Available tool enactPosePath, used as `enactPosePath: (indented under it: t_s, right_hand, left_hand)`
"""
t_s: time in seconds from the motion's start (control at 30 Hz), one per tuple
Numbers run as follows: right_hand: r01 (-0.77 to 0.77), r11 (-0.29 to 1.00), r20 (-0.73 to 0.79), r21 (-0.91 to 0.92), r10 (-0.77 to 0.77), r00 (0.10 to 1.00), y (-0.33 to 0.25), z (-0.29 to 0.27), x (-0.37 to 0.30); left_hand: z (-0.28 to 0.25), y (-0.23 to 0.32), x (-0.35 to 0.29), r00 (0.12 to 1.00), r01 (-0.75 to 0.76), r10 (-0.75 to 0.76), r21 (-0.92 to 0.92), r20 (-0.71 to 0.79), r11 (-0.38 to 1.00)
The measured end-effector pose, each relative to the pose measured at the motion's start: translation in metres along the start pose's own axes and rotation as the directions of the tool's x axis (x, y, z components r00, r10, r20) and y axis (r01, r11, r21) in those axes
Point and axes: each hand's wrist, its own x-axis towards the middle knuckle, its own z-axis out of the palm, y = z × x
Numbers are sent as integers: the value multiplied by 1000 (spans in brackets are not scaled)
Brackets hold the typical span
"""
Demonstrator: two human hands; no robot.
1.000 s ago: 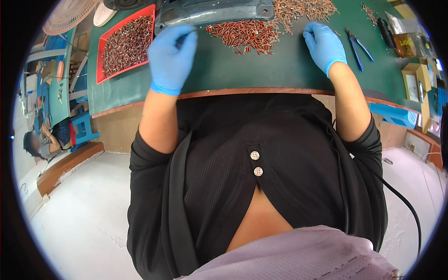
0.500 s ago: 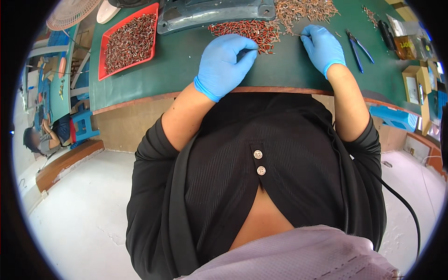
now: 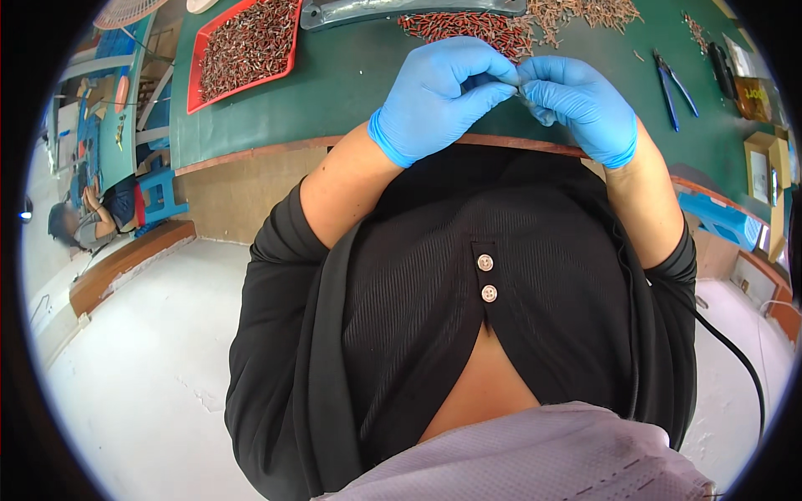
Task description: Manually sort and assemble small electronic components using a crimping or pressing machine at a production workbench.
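Observation:
Both my hands wear blue gloves and meet fingertip to fingertip above the near edge of the green table (image 3: 334, 100). My left hand (image 3: 447, 96) is closed in a pinch of thumb and forefinger. My right hand (image 3: 581, 104) is closed too, its thumb and fingers pressed together against the left fingertips. Whatever small piece lies between them is too covered to name. Just beyond the hands spreads a pile of small red-and-silver parts (image 3: 476, 32). To its right lies a heap of thin brownish parts (image 3: 576, 15).
A red tray (image 3: 197, 79) full of similar small parts stands at the left. Along the back lies a dark grey casing (image 3: 368, 12). Blue-handled pliers (image 3: 672, 96) rest at the right, near a black-handled tool (image 3: 721, 71) and an open cardboard box (image 3: 767, 167). Another person (image 3: 83, 225) sits far left.
My hands have come together from being apart; the right moved leftward from beside the brownish heap, and the left moved right from the red pile's edge. The whole view has shifted slightly.

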Motion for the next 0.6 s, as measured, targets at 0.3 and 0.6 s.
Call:
enactPosePath:
  t_s: [0.3,0.6]
  right_hand:
    - [147,938,-213,-315,-221,952,7,30,1]
    - [90,784,-270,-615,-317,909,25,-4,13]
  left_hand:
    - [9,-7,-17,956,214,-248,-201,-158,956]
    - [-40,-47,-17,882,424,-381,114,-276,898]
